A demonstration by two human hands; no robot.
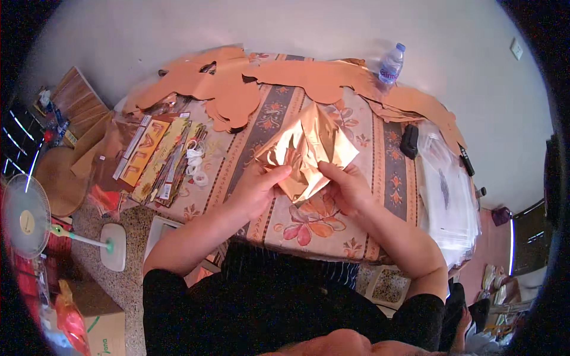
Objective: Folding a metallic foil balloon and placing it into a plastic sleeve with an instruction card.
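Note:
Over the near middle of the table, both of my hands grip a crinkled, shiny gold foil piece [306,145]. My left hand [261,187] has its lower left edge between thumb and fingers. On the lower right edge, my right hand [347,184] pinches it in the same way, thumb on top. The foil spreads out between and beyond the hands, with its far corner pointing away from me. My curled fingers are mostly hidden under the foil and the hands.
Orange cardboard cutouts [303,76] line the table's far side, near a water bottle [392,64]. Flat printed packets [155,153] and white ribbon rolls [195,160] lie left. Clear plastic bags [445,190] and a black object [409,141] lie right. A fan [27,219] stands left.

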